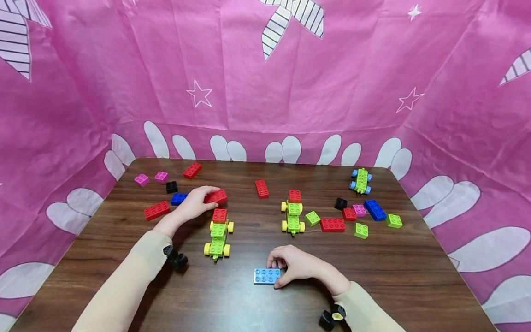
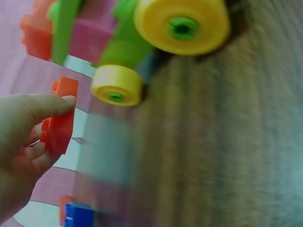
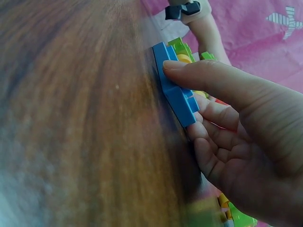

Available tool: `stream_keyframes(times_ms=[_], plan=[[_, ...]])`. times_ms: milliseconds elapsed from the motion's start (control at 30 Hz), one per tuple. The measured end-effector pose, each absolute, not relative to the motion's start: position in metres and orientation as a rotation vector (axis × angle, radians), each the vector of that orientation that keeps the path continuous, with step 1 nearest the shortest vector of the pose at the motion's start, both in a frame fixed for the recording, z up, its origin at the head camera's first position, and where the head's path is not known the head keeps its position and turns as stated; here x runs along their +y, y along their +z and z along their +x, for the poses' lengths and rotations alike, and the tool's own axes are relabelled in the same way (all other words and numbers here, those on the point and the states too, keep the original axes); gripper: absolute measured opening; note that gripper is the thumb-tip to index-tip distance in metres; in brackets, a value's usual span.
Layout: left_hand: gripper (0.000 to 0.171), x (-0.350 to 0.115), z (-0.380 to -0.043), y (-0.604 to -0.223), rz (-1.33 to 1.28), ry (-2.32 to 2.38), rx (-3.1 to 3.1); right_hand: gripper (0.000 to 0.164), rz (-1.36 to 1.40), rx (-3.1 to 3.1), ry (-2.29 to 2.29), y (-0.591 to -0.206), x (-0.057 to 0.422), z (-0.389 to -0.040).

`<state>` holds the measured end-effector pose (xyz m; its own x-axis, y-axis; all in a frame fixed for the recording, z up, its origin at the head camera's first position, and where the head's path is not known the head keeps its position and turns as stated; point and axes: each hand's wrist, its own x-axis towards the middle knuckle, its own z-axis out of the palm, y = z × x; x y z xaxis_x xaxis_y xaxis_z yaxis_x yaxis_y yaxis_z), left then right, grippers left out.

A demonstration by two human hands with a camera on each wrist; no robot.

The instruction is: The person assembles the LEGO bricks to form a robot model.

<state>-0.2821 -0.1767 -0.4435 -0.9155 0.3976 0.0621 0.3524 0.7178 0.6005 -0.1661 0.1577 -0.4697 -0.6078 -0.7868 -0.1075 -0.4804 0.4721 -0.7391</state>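
My left hand (image 1: 198,201) pinches a red brick (image 1: 216,196) between thumb and fingers, beyond a green toy car (image 1: 217,240) with yellow wheels and a red block on its far end. In the left wrist view the same red brick (image 2: 61,120) is tilted on edge, thumb on one side. My right hand (image 1: 299,263) grips the right end of a light blue brick (image 1: 265,275) near the front middle of the table. The right wrist view shows the thumb on one side of that blue brick (image 3: 175,92), with fingers curled on the other.
A second green car (image 1: 293,216) stands mid-table, a blue-wheeled one (image 1: 361,181) at the back right. Loose bricks lie right, among them a long red brick (image 1: 333,225) and a blue brick (image 1: 375,210). More lie left, including another red brick (image 1: 157,210).
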Motion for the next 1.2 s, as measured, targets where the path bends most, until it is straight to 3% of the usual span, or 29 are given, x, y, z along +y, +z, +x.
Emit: stream_keyframes(times_ms=[600,967,1200], plan=[[0.052,-0.153,-0.253,-0.382,0.869,1.049,2.867,0.032,-1.074,2.285,-0.947,-0.472,0.158,-0.167],[0.055,-0.130,-0.223,-0.376,1.057,0.934,2.804,0.032,-1.083,2.286,-0.951,-0.473,0.159,-0.168],[0.047,-0.118,-0.207,-0.380,1.192,0.844,2.728,0.032,-1.094,2.304,-0.936,-0.473,0.159,-0.168]])
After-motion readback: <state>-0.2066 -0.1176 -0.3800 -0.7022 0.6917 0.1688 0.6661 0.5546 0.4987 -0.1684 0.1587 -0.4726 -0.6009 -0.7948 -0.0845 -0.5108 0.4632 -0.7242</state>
